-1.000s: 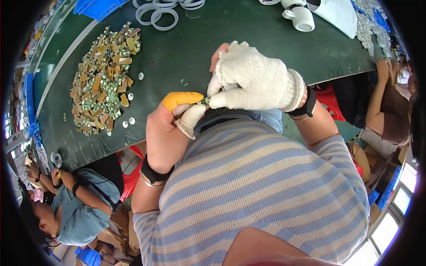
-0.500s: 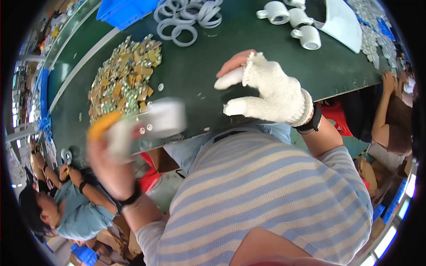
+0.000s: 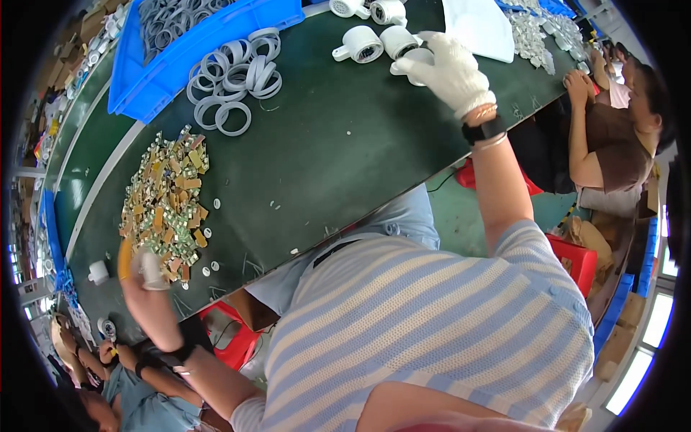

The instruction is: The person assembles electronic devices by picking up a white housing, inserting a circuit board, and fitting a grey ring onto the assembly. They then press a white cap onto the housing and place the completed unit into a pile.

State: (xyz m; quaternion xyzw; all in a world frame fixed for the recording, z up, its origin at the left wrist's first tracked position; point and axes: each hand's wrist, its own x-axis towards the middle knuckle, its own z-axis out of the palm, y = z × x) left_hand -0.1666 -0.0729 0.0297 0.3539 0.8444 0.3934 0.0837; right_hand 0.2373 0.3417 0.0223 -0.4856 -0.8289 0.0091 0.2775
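At the far right of the bench, my right hand [image 3: 452, 78] wears a white knitted glove. Its fingers are closed on a white round plastic housing [image 3: 414, 74], partly hidden by the glove. Several similar white housings with side tabs [image 3: 361, 45] stand close by. On the left, my left hand [image 3: 147, 288] is slightly blurred, with a yellow cover on one finger and white ones on others. Those fingers look apart and empty, beside a pile of small circuit boards [image 3: 165, 201]. Left of this hand, a single white housing [image 3: 98, 272] sits on the bench.
A blue bin [image 3: 147, 97] full of grey rings stands at the back left, with loose grey rings [image 3: 234, 119] before it. Beyond my right hand are a white sheet [image 3: 479, 29] and clear plastic parts [image 3: 533, 43]. Co-workers sit at both sides; a red stool [image 3: 576, 263] is behind.
My left hand has moved left and let go of the white housing, which is now at the bench's left. My right hand has reached away to the housings and taken hold of one. The view has shifted.
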